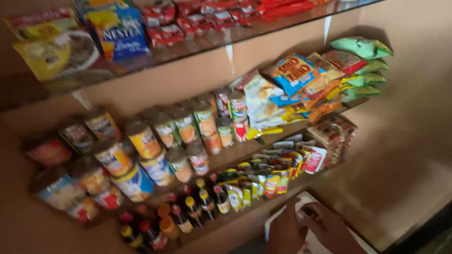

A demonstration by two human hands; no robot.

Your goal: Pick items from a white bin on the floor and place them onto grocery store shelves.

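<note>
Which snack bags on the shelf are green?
The stack of green bags at the far right end of the middle shelf. The bags beside them are blue, orange and yellow.

Blue-yellow box [117, 28] on top shelf; labelled tins [146, 141] mid-shelf; green snack bags [362, 47] far right.

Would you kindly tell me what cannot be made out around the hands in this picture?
- Left hand, right hand: wrists cut off by the head view's bottom edge.
- White sheet: mostly hidden under both hands; kind unclear.
- Small bottles: blurred and dim.
</note>
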